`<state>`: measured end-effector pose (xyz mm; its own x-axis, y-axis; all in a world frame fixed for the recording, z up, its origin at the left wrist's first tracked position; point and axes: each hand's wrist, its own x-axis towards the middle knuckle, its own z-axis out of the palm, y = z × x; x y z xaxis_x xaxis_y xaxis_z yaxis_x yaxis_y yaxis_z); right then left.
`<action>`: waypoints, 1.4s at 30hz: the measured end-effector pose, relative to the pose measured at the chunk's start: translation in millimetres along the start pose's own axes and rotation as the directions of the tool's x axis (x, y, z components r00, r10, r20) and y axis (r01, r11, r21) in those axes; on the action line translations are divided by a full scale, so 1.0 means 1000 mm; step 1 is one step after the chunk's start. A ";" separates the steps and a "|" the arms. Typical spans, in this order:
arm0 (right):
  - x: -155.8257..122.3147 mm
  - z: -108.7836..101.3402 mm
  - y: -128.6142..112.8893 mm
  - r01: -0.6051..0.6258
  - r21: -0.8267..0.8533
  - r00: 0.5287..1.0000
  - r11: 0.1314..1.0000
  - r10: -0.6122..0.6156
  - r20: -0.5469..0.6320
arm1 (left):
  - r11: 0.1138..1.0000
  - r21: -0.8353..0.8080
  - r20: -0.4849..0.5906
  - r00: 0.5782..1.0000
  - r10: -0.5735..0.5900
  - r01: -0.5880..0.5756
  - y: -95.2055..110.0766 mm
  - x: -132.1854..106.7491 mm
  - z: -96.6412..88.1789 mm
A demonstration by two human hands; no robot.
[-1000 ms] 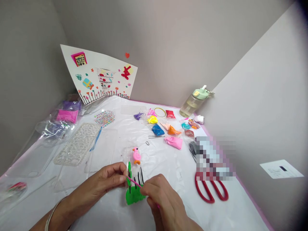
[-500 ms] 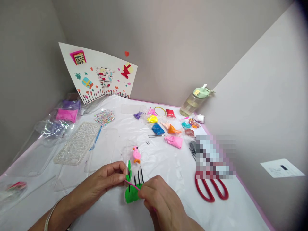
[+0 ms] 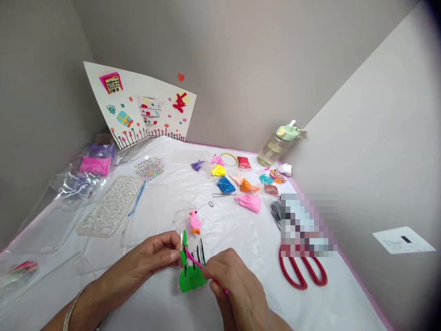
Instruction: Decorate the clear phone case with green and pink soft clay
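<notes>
A clear phone case lies before me. It bears a pink clay bird, thin black clay stems, green leaves along the left side and a ridged green clay patch at the near end. My left hand pinches the case's left edge between thumb and fingers. Closed around a slim pink modelling tool is my right hand; the tool's flat tip is over the leaves and stems, and whether it touches them I cannot tell.
Bagged clay pieces, including a blue one, lie beyond the case. Red-handled scissors are to the right, a water bottle at the back. On the left are a patterned case, rhinestones and a decorated card.
The pink tool's tip has moved up and right, away from my left fingertips, over the stems. My right hand has shifted slightly right; my left hand has stayed put.
</notes>
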<state>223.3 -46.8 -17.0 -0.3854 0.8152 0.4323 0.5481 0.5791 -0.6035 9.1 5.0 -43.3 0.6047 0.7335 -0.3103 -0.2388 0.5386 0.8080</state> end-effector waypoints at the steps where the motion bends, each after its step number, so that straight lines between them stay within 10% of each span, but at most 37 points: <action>1: 0.001 0.000 0.000 0.008 0.003 1.000 1.000 -0.008 -0.007 | 1.000 0.000 0.002 1.000 0.001 -0.001 0.001 0.000 0.001; 17: 0.011 -0.007 -0.004 0.157 0.001 0.986 0.988 -0.157 -0.048 | 1.000 0.006 -0.004 1.000 -0.007 0.007 0.001 0.000 0.001; 42: 0.005 -0.008 -0.003 0.004 0.012 1.000 1.000 -0.004 0.013 | 1.000 0.019 0.004 1.000 -0.005 0.005 0.000 -0.001 0.000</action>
<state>225.5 -44.2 -7.9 -0.3977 0.8127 0.4259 0.5376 0.5826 -0.6096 8.1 4.3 -43.1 0.6085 0.7295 -0.3123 -0.2213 0.5339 0.8161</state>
